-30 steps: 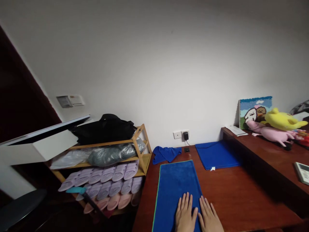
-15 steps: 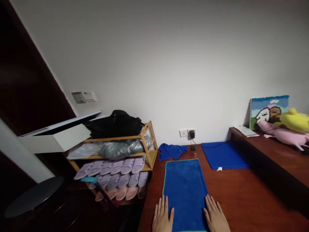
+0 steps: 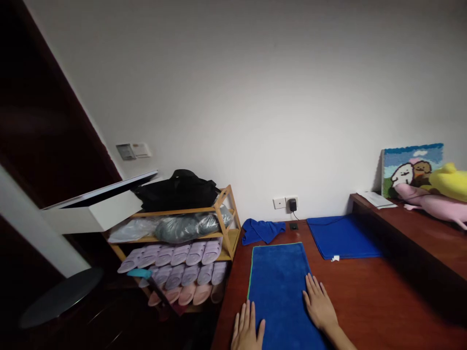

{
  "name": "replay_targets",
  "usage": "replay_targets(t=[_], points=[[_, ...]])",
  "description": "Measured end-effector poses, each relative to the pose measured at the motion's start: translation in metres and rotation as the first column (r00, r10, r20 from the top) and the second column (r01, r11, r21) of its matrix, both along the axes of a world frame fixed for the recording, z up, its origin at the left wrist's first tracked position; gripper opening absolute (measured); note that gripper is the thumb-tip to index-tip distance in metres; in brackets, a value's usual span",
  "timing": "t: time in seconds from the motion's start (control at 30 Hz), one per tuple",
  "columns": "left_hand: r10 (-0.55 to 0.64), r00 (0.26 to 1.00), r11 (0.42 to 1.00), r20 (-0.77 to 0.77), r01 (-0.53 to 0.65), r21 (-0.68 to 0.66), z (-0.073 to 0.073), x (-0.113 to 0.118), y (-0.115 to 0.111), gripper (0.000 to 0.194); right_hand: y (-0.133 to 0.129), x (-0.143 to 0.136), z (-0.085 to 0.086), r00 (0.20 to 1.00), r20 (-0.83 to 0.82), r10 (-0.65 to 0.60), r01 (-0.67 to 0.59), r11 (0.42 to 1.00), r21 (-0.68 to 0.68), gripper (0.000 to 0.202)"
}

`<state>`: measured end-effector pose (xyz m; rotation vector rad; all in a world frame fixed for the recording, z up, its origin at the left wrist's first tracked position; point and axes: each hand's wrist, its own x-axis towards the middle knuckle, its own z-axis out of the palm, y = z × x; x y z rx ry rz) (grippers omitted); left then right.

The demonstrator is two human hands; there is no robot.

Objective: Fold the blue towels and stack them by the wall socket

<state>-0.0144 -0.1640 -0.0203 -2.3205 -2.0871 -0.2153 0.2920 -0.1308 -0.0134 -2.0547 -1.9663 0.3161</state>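
Note:
A blue towel with a green edge (image 3: 280, 282) lies flat and lengthwise on the dark wooden table (image 3: 368, 296). My left hand (image 3: 248, 329) rests flat at the towel's near left edge, fingers apart. Over on the towel's right edge, farther up, my right hand (image 3: 319, 305) lies flat with spread fingers. Neither hand grips anything.
A crumpled blue cloth (image 3: 262, 230) and a stack of folded blue towels (image 3: 343, 236) lie near the wall socket (image 3: 285, 202). A raised shelf (image 3: 419, 231) at right holds plush toys (image 3: 438, 194). A wooden rack (image 3: 189, 243) with slippers stands left of the table.
My hands spread apart from the towel's middle to its side edges. Since half a second ago my right hand has slid farther up the right edge. The view shifted slightly left.

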Motion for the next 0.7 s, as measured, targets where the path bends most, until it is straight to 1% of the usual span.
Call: replay_targets(t=[0.07, 0.1, 0.17, 0.23, 0.27, 0.33, 0.4, 0.43, 0.5, 0.57, 0.7], points=[[-0.024, 1.0, 0.998, 0.008, 0.023, 0.05, 0.012, 0.014, 0.005, 0.064, -0.001, 0.0, 0.003, 1.0, 0.003, 0.001, -0.001, 1.0, -0.02, 0.069], [-0.054, 0.998, 0.995, 0.021, 0.052, 0.08, 0.018, 0.025, 0.009, 0.062, -0.002, 0.0, 0.005, 1.0, 0.008, 0.003, -0.003, 1.0, -0.025, 0.07], [-0.152, 0.987, 0.983, 0.053, 0.145, 0.112, 0.032, 0.055, 0.019, 0.06, -0.002, -0.001, 0.008, 1.0, 0.014, 0.007, -0.007, 1.0, -0.029, 0.07], [-0.264, 0.961, 0.962, 0.088, 0.255, 0.101, 0.042, 0.091, 0.03, 0.06, -0.002, -0.001, 0.009, 1.0, 0.016, 0.007, -0.006, 1.0, -0.023, 0.069], [-0.309, 0.945, 0.95, 0.106, 0.301, 0.086, 0.045, 0.107, 0.036, 0.06, -0.002, -0.001, 0.009, 1.0, 0.017, 0.006, -0.006, 1.0, -0.02, 0.069], [-0.368, 0.919, 0.93, 0.142, 0.365, 0.052, 0.046, 0.135, 0.047, 0.06, -0.001, 0.0, 0.008, 1.0, 0.022, 0.01, -0.01, 1.0, -0.016, 0.068], [-0.388, 0.907, 0.921, 0.163, 0.39, 0.022, 0.04, 0.148, 0.055, 0.06, 0.0, 0.0, 0.007, 0.999, 0.028, 0.016, -0.016, 1.0, -0.016, 0.068], [-0.388, 0.907, 0.92, 0.163, 0.392, 0.008, 0.037, 0.148, 0.058, 0.06, 0.0, 0.0, 0.006, 0.999, 0.029, 0.016, -0.016, 1.0, -0.018, 0.068], [-0.36, 0.922, 0.931, 0.145, 0.365, -0.013, 0.03, 0.136, 0.064, 0.061, 0.0, 0.001, 0.007, 0.999, 0.03, 0.012, -0.011, 1.0, -0.018, 0.068], [-0.292, 0.95, 0.954, 0.111, 0.297, -0.032, 0.026, 0.111, 0.069, 0.064, 0.0, 0.0, 0.008, 1.0, 0.03, 0.001, -0.001, 1.0, -0.018, 0.068], [-0.118, 0.992, 0.992, 0.035, 0.12, -0.041, 0.026, 0.05, 0.076, 0.066, -0.001, -0.001, 0.008, 0.999, 0.027, -0.019, 0.019, 1.0, -0.018, 0.069]])
